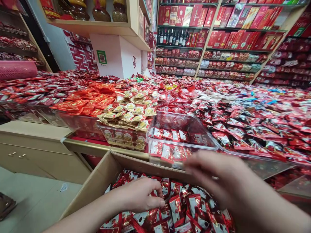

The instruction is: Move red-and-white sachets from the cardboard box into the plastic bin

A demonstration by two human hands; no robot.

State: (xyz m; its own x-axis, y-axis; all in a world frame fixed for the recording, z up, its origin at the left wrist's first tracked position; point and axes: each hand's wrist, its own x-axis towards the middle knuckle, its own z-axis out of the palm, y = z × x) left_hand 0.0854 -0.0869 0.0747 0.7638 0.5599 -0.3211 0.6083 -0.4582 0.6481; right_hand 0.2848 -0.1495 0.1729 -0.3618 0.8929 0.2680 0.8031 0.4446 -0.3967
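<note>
While the left hand point(139, 195) pinches red candy packets point(184, 207) inside the cardboard box point(97, 181), the blurred right hand point(218, 181) hovers spread above them, before the clear bin point(179, 129).

I see glossy red-and-white sweet wrappers point(179, 207) in the plain brown cardboard box point(97, 184), the same red-and-white in the clear plastic bin point(179, 136), gold wrappers point(131, 111) heaped beside bright orange-red packets point(82, 103), and mostly red boxes point(218, 19) on pale wooden shelves.
</note>
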